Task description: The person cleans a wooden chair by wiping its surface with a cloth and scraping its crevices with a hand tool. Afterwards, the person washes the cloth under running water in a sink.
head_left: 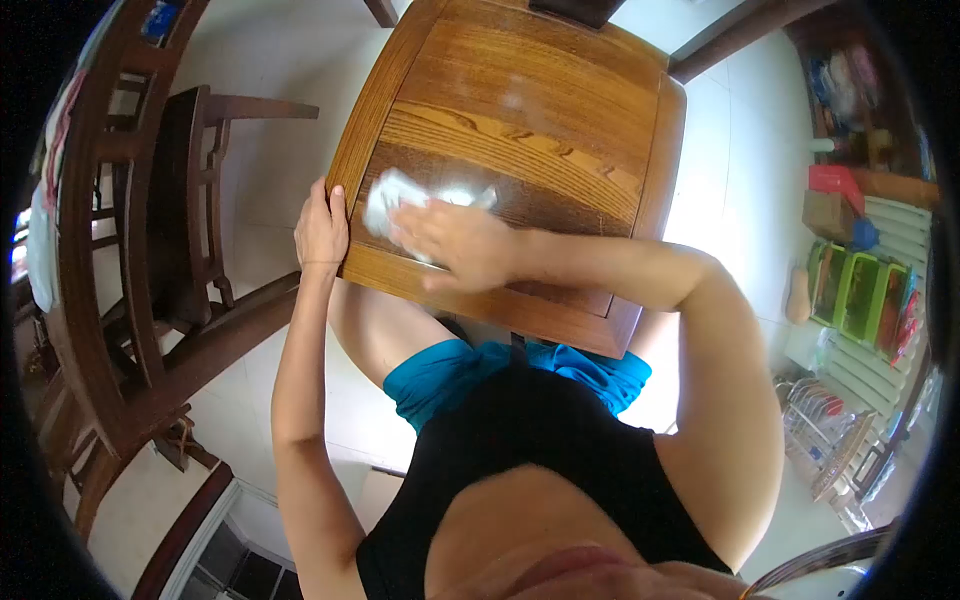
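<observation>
A square brown wooden seat panel (520, 110) with a framed edge and strong grain lies in front of me, over my knees. My left hand (322, 230) grips its near left edge, with the thumb on top and the other fingers partly hidden over the side. Under my right hand (455, 242) is a crumpled white cloth (392, 200), pressed against the near left part of the panel. Motion blurs that hand and the cloth, so the exact finger grip is unclear. A pale shine shows on the wood beside the cloth.
Dark wooden chairs (185, 200) stand at the left. A wooden leg or rail (740, 35) runs by the panel's far right corner. At the right are a shelf, green baskets (858, 290), a red box (832, 180) and a wire rack (815, 420) on the pale floor.
</observation>
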Motion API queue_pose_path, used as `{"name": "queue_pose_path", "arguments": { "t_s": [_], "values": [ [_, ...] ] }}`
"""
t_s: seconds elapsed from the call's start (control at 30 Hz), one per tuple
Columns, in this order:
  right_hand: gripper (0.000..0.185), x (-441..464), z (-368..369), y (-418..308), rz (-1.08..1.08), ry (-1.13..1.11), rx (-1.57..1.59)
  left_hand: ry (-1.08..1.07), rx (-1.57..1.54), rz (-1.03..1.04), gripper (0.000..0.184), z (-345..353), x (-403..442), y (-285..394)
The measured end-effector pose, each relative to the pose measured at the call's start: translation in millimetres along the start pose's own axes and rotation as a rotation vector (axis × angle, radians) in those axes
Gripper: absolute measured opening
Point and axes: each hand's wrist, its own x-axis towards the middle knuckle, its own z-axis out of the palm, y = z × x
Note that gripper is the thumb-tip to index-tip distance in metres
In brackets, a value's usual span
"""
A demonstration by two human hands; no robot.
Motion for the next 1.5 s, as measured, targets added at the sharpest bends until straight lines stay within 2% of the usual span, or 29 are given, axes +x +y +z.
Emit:
{"name": "queue_pose_path", "arguments": {
  "t_s": [0.03,0.07,0.1,0.13,0.17,0.2,0.23,0.3,0.37,0.47,0.57,0.73,0.8,0.9,1.0,1.1,1.17,1.2,1.3,1.33,1.4,1.5],
  "values": [
    [0.059,-11.7,-4.4,-3.0,-0.154,0.011,0.032,-0.005,0.005,0.001,0.042,-2.1,-0.4,2.8],
    [0.067,-8.8,-27.8,15.1,-0.076,-0.005,0.027,-0.007,0.009,-0.002,0.041,-3.5,-1.5,6.2],
    [0.072,0.9,-24.6,53.3,0.104,0.054,-0.144,-0.009,0.014,-0.007,0.041,-5.1,-3.7,9.3],
    [0.070,16.7,-64.2,76.7,0.449,-0.138,-0.143,-0.017,0.002,-0.008,0.040,-9.9,-5.9,17.6],
    [0.060,31.3,-108.9,89.3,0.647,-0.214,-0.096,-0.014,-0.003,-0.004,0.040,-11.7,-6.7,18.3],
    [0.054,29.6,-80.7,157.3,0.531,0.083,-0.470,-0.013,-0.012,-0.001,0.040,-11.1,-7.0,17.2],
    [0.054,25.8,-80.5,176.2,0.513,0.223,-0.444,-0.014,-0.023,-0.001,0.040,-9.3,-6.4,17.4],
    [0.056,11.0,-79.5,161.0,0.483,0.096,-0.446,-0.036,-0.037,-0.006,0.039,-11.8,-6.0,19.1],
    [0.057,-30.7,-86.2,131.3,0.396,0.078,-0.430,-0.038,-0.041,0.004,0.038,-10.6,-3.2,18.7],
    [0.055,-35.1,-90.7,145.1,0.353,0.061,-0.491,0.020,-0.017,0.058,0.035,-4.4,7.5,15.5],
    [0.052,16.1,-88.8,195.4,0.360,0.146,-0.437,0.006,-0.056,0.068,0.034,-7.9,0.4,17.7],
    [0.053,-51.0,-109.9,170.1,0.384,0.034,-0.435,-0.061,-0.038,0.058,0.038,-10.6,-0.7,20.2],
    [0.052,-56.8,-114.8,163.9,0.390,-0.021,-0.442,-0.001,-0.018,0.078,0.037,-4.1,2.8,16.4],
    [0.050,-11.3,-101.4,202.5,0.223,0.128,-0.494,-0.017,-0.001,0.077,0.036,-9.2,-2.7,19.0],
    [0.049,6.6,-94.2,218.9,0.237,0.196,-0.344,-0.013,-0.038,0.072,0.036,-6.4,-1.4,19.8],
    [0.050,-45.6,-116.5,187.8,0.316,0.014,-0.334,0.000,-0.023,0.102,0.036,-9.0,-1.3,21.0],
    [0.050,-60.7,-119.7,178.1,0.317,-0.053,-0.465,0.000,-0.001,0.070,0.037,-4.2,0.4,12.8],
    [0.049,-51.7,-117.8,180.3,0.292,-0.037,-0.513,0.008,0.010,0.081,0.037,-3.1,3.3,10.8],
    [0.047,11.9,-109.8,207.8,0.285,0.039,-0.307,-0.019,0.012,0.090,0.037,-7.6,-1.0,10.5],
    [0.046,15.3,-107.1,209.2,0.272,0.087,-0.323,-0.008,0.000,0.090,0.037,-6.6,1.3,12.5],
    [0.044,10.5,-99.1,207.1,0.266,0.173,-0.344,0.001,-0.007,0.098,0.037,-7.7,0.4,15.3],
    [0.040,-48.0,-117.8,165.2,0.344,0.045,-0.318,0.006,0.016,0.120,0.037,-7.7,2.6,12.3]
  ]
}}
